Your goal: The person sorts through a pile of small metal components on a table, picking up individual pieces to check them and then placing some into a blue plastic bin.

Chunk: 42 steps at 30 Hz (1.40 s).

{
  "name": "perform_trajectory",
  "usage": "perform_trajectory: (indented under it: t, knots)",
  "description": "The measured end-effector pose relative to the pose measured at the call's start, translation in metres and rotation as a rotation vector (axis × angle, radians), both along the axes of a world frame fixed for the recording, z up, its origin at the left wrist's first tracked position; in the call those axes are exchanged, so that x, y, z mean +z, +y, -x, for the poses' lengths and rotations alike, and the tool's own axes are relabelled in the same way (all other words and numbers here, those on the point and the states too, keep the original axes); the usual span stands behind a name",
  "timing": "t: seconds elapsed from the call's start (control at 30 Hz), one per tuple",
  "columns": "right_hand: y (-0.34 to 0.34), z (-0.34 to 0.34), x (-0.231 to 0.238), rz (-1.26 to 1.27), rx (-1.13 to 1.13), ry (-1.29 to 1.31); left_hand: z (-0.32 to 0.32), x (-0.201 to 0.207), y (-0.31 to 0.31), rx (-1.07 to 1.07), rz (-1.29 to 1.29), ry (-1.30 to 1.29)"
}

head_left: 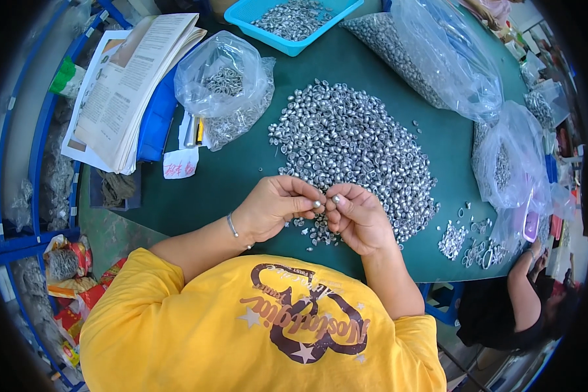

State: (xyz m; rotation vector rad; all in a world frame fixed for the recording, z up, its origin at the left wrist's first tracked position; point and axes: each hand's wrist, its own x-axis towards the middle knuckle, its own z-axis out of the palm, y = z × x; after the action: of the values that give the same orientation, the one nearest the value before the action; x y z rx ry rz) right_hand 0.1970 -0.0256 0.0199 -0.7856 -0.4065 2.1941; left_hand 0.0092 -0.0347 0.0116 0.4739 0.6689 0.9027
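My left hand (pixel 268 208), with a bangle on its wrist, pinches a small round silvery metal piece (pixel 316 204) between thumb and fingertips. Close beside it, fingertips almost touching, my right hand (pixel 361 221) pinches another small silvery metal piece (pixel 336 199) at the thumb. Both hands are over the near edge of a wide pile of small, cup-shaped silvery metal pieces (pixel 356 140). A few loose pieces lie under and around my fingers on the green tabletop (pixel 242 176). The finer shape of the held pieces is too small to tell.
A blue tray (pixel 293 48) of metal parts stands at the back. Clear plastic bags of parts lie at the back left (pixel 225 85), back right (pixel 431 59) and right (pixel 506 153). Papers (pixel 127 78) rest at left. Small rings (pixel 487 251) lie at right, near another person's arm (pixel 524 291).
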Motion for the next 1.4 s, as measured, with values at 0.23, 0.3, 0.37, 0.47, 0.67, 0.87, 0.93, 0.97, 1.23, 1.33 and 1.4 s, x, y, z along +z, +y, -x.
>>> perform_trajectory:
  t: [0.23, 0.3, 0.37, 0.47, 0.67, 0.87, 0.93, 0.97, 1.23, 1.33, 1.4]
  knots:
    - [0.000, -0.006, -0.001, -0.031, -0.019, -0.044, 0.005, 0.010, 0.004, -0.045, 0.158, -0.030]
    - [-0.002, -0.013, -0.003, -0.077, -0.085, -0.068, 0.009, 0.005, 0.006, -0.038, 0.147, -0.029]
    - [-0.002, -0.020, -0.007, -0.090, -0.105, -0.005, 0.012, 0.002, 0.008, -0.026, 0.124, -0.004]
    - [0.003, -0.030, -0.003, -0.083, -0.123, 0.044, 0.019, 0.002, 0.015, 0.025, 0.101, -0.009]
    - [0.019, -0.023, -0.002, -0.781, -0.063, -1.014, 0.014, 0.000, 0.047, 0.008, -0.493, 0.816]
    - [0.046, 0.014, -0.004, -1.450, 0.023, -1.605, -0.006, -0.009, 0.058, -0.101, -1.159, 1.330]
    - [0.048, 0.015, -0.004, -1.482, 0.047, -1.593, -0.006, -0.008, 0.056, -0.096, -1.159, 1.352]
    - [0.048, 0.015, -0.004, -1.489, 0.043, -1.592, -0.005, -0.008, 0.056, -0.092, -1.173, 1.329]
    - [0.035, -0.001, 0.014, -0.236, 0.050, -0.446, -0.003, 0.002, 0.046, -0.091, -0.344, 0.564]
    - [0.034, -0.006, 0.008, -0.096, 0.028, -0.201, -0.005, 0.002, 0.040, -0.105, 0.003, 0.038]
    - [0.033, -0.007, 0.006, -0.061, 0.033, -0.088, -0.009, 0.005, 0.037, -0.108, 0.093, -0.118]
